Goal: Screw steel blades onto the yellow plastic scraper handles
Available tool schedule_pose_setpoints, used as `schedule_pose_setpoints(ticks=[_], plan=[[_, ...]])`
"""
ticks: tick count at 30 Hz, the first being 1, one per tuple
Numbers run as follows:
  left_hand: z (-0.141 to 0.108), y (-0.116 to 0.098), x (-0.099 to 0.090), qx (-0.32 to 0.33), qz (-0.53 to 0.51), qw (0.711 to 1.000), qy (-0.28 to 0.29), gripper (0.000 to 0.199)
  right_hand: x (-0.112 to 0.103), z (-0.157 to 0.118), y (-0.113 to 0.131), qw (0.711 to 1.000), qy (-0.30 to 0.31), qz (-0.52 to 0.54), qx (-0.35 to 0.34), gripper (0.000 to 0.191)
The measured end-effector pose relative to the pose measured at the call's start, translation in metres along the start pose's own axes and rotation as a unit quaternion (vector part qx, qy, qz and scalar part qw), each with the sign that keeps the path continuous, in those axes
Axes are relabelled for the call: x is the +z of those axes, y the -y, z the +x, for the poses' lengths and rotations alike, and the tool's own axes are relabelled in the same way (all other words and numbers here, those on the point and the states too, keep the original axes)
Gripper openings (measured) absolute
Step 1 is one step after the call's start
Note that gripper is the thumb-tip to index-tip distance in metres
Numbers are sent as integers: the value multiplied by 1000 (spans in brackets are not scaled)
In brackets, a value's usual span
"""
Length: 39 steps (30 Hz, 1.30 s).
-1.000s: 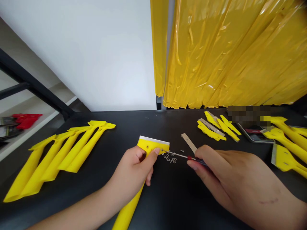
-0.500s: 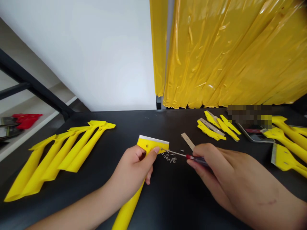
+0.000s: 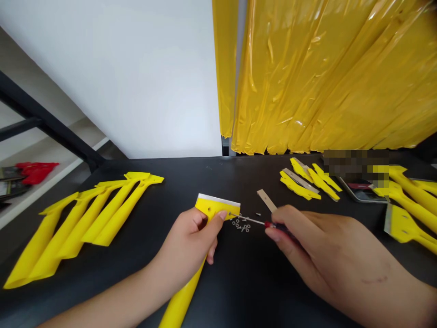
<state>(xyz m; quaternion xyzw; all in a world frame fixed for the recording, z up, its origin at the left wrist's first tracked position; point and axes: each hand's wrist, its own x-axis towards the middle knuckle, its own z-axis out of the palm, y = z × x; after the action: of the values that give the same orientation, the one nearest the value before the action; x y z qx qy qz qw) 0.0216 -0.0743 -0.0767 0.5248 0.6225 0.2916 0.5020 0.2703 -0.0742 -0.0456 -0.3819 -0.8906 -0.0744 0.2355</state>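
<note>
Nuts and screws (image 3: 243,225) lie beneath the screwdriver (image 3: 252,219), pinched in the right hand (image 3: 327,255); its tip apparently meets the scraper (image 3: 216,208), clamped in the left hand (image 3: 196,237), head protruding beyond the thumb.

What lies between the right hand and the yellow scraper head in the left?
In the head view, the screwdriver's thin shaft bridges the right hand and the scraper head; small nuts and screws lie between on the black table.

Likely a small workshop: screwdriver (image 3: 269,224), loose nuts (image 3: 244,225), yellow handles (image 3: 112,209).
</note>
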Motion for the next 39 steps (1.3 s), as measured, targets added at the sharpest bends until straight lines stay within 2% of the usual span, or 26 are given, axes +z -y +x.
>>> schedule_pose_setpoints(ticks=[8,12,17,21,23,27,29,32,35,39], plan=[[1,2,-1,-4,-12,1000,3,64,1,-2,-2,999,28,15,0,31],[1,0,-1,5,-13,1000,3,64,1,-2,0,999,24,20,-4,28],[2,1,-3,5,-17,1000,-9,62,1,-2,-3,997,59,43,-13,25],[2,0,-3,7,1,1000,-11,62,2,-2,-7,998,10,20,-50,10],[0,-3,-3,12,13,1000,-11,64,3,-2,-7,998,-12,-12,-52,10],[-3,-8,-4,14,29,999,-22,64,6,-4,-8,998,11,-33,-51,13],[-4,-10,-5,20,34,999,-25,63,4,-4,-8,996,29,-31,-77,15],[-5,-11,-6,36,42,998,-24,63,0,-4,-7,994,18,-26,-104,13],[-6,-10,-7,49,49,997,-21,63,0,-4,-4,998,8,14,-58,21],[-7,-9,-8,62,51,996,-22,62,5,-7,0,993,38,109,35,36]])
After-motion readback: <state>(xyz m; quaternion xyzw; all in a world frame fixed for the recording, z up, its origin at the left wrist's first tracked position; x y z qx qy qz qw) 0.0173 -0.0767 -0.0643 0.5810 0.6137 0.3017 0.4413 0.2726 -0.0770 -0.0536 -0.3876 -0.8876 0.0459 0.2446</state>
